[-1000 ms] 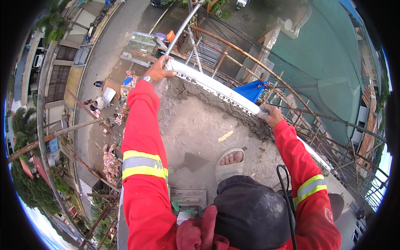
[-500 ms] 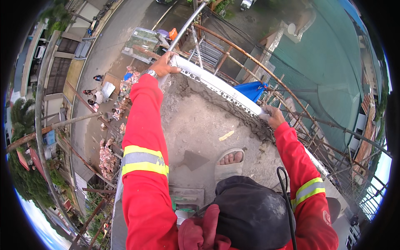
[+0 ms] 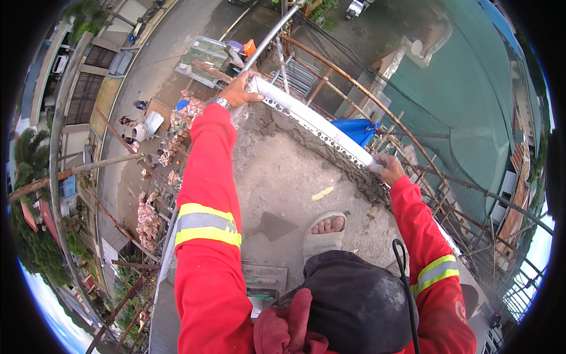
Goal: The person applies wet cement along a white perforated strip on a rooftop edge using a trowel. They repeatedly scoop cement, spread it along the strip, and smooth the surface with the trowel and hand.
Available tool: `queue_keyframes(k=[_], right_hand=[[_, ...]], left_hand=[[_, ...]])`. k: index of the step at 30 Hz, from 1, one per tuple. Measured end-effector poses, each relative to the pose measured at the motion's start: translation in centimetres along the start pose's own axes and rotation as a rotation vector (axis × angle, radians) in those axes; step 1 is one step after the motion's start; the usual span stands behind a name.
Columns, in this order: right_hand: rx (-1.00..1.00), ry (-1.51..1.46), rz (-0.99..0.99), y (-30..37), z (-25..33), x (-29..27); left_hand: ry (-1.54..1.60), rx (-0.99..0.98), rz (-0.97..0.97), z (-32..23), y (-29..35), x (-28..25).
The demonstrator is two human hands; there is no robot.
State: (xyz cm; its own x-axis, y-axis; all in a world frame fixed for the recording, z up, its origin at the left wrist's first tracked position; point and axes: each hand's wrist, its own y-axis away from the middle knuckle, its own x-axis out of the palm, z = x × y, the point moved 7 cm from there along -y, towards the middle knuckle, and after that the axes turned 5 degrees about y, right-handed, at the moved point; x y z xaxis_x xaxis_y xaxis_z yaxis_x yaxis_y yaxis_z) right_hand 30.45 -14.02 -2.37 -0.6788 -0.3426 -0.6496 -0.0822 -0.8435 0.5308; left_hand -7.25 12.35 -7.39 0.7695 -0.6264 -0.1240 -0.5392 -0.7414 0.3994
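While apart, both hands grip perforated metal strip ends: L, R.

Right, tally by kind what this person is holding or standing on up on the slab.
Hands: 2, the left hand and the right hand, each gripping one end of the strip
Perforated white metal strip: 1, lying along the slab's mortar edge
Sandalled foot: 1, on the concrete slab
Concrete slab: 1
Total: 5
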Motion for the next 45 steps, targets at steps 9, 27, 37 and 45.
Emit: queue_keyframes(k=[9,27,37,45], right_hand=[[0.022,-0.057,0.022,0.1,0.3,0.0],[0.035,-0.088,0.030,-0.3,-0.8,0.6],[0.034,-0.069,0.033,0.0,0.3,0.1],[0.008,-0.054,0.035,-0.3,0.0,0.4]], left_hand=[[0.032,0.036,-0.015,-0.6,0.7,0.2],[0.005,0.096,-0.063,0.5,0.2,0.0],[-0.044,0.112,-0.085,0.4,0.3,-0.1],[-0.019,0.109,-0.086,0.5,0.3,0.1]])
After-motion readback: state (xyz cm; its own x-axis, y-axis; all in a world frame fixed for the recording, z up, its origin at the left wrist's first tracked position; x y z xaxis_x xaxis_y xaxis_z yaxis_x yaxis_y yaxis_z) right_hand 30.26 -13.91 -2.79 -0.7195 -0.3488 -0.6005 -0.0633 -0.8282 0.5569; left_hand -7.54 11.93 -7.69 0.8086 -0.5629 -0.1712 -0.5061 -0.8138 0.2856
